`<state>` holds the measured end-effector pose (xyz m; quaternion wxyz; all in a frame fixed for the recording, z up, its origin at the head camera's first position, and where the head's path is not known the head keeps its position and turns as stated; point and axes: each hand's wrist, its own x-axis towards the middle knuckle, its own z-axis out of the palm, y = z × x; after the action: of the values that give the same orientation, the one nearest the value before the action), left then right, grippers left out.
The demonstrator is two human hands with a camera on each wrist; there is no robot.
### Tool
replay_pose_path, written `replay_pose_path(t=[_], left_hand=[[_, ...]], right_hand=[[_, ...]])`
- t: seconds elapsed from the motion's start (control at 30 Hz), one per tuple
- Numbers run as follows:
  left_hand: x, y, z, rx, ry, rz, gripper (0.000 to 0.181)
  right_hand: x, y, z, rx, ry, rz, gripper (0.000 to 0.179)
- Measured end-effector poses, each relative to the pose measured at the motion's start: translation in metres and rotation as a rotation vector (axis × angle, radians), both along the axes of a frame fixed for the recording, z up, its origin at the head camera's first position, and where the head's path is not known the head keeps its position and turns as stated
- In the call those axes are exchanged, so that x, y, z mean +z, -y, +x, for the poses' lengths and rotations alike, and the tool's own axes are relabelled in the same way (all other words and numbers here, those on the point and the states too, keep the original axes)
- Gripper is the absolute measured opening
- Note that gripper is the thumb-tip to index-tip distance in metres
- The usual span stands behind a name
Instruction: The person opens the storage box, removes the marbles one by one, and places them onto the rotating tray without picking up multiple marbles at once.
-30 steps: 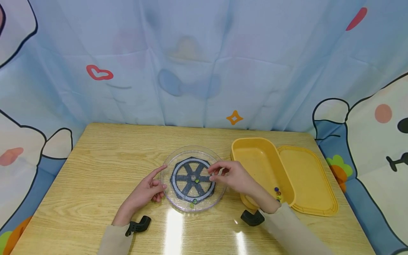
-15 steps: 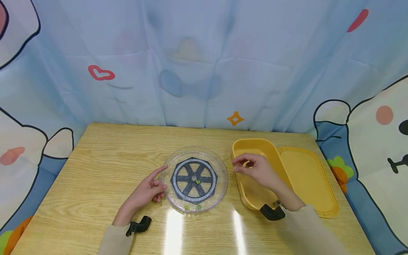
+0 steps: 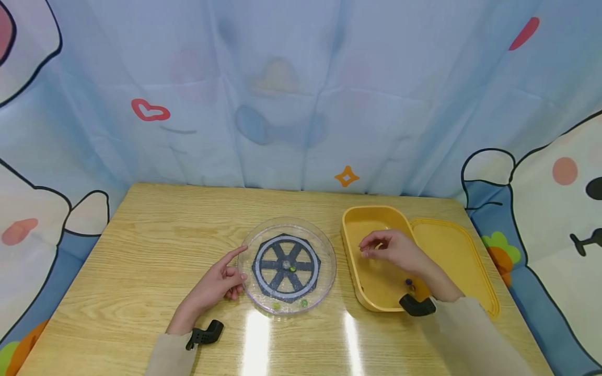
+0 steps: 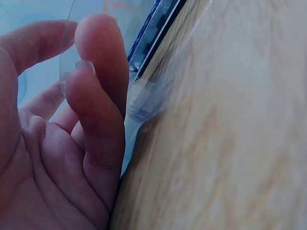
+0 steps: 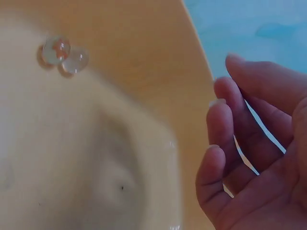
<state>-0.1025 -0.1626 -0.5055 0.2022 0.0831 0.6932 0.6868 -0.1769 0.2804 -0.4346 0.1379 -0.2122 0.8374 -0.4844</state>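
A clear round dish (image 3: 325, 282) with a dark wheel-like pattern stands on the wooden table. One green marble (image 3: 292, 269) lies near its middle; a second green marble (image 3: 304, 303) and a yellow-green marble (image 3: 276, 305) lie by its front rim. My left hand (image 3: 217, 282) touches the dish's left rim with a straight index finger and the thumb. Over the yellow tub (image 3: 351, 250) hovers my right hand (image 3: 400, 252), fingers loosely bent and nothing held. A dark blue marble (image 3: 408, 282) lies inside the tub, partly beside the wrist. Two see-through marbles (image 5: 56, 50) show in the right wrist view.
To the tub's right, partly under it or behind the arm, lies a flat yellow lid (image 3: 453, 256). Behind the table (image 3: 188, 219) hangs a blue printed curtain (image 3: 291, 94). Black wrist cameras (image 3: 207, 334) sit on both wrists.
My right hand has moved right, from over the dish to over the tub. The green marble at the dish's front has rolled right, the yellow-green one slightly left. My left hand stays put.
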Motion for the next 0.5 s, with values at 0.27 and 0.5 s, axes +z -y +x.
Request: replay_pose_path(t=[0.27,0.5], left_hand=[[-0.001,0.000,0.000,0.005,-0.012,-0.015,0.070],[0.000,0.000,0.001,0.004,-0.015,-0.012,0.070]], right_hand=[[-0.006,-0.003,-0.012,0.101,0.085,0.085,0.012],[-0.015,-0.003,-0.017,0.311,0.180,0.152,0.015]])
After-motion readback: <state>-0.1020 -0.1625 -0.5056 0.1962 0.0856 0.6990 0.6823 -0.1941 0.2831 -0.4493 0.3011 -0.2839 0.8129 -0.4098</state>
